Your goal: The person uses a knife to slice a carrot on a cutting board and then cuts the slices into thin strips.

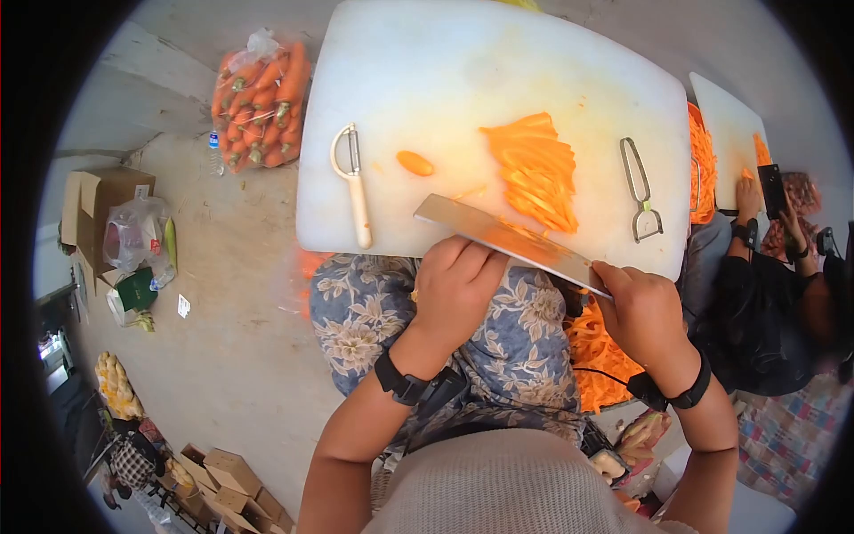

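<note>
My right hand (645, 316) is wrapped round the handle end of a cleaver (476, 224), whose wide blade lies slanted over the near edge of a white cutting board (400, 62). Orange shreds cling to the blade. Against the blade's near side rests my left hand (458, 285), fingers curled and pressed together; their tips are hidden. Just beyond the cleaver are fanned carrot slices and strips (534, 169). A short carrot piece (414, 163) sits to their left. One peeler with a pale handle (358, 205) lies at the left, a metal Y-shaped peeler (647, 221) at the right.
Cut carrot (600, 356) fills something below the board, beside my right forearm. A clear bag of whole carrots (261, 107) stands on the floor at left, near a cardboard box (93, 209). At right, a co-worker's hand (749, 194) is at another board (721, 116).
</note>
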A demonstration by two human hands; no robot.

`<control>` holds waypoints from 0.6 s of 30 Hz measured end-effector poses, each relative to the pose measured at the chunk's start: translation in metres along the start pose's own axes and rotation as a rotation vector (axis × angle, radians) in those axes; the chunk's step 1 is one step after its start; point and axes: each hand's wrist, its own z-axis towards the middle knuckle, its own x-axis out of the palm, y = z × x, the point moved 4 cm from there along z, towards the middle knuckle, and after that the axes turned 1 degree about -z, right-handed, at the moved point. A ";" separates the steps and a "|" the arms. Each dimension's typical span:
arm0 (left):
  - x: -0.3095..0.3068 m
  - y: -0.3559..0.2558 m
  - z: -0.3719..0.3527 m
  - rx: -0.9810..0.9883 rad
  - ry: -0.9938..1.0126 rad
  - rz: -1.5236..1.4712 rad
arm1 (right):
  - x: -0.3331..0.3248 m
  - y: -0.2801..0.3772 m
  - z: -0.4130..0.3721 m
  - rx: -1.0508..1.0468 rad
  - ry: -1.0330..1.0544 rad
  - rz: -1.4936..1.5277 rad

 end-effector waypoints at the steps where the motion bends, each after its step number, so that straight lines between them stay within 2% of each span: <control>1: 0.001 0.001 -0.001 -0.007 0.000 -0.007 | -0.001 0.001 0.000 -0.026 -0.018 0.003; 8: 0.001 0.008 -0.005 -0.079 -0.014 -0.028 | -0.002 -0.002 -0.001 -0.108 0.012 -0.127; 18: 0.005 0.011 -0.006 -0.111 0.024 -0.068 | 0.009 -0.005 0.023 -0.156 0.113 -0.119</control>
